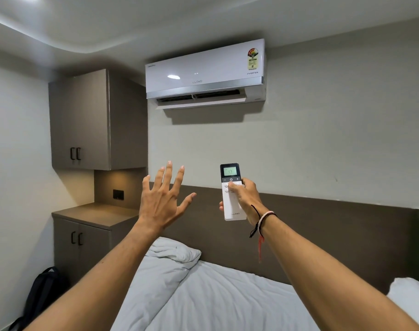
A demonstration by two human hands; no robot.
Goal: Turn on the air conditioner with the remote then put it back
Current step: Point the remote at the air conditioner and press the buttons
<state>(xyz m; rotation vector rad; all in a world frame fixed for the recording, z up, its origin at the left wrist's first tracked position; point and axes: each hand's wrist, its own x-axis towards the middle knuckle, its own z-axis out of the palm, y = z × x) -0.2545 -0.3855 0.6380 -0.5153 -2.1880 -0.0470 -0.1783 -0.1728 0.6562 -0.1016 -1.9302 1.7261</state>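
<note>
A white wall-mounted air conditioner hangs high on the wall ahead, its lower flap tilted open. My right hand holds a slim white remote upright and pointed at the unit. The remote's small screen is lit and reads 17, and my thumb rests on the buttons just below the power button. My left hand is raised beside it with the fingers spread, holding nothing.
A bed with a white duvet and pillows lies below against a brown headboard. At the left stand a low cabinet and an upper wall cabinet. A black backpack leans on the floor.
</note>
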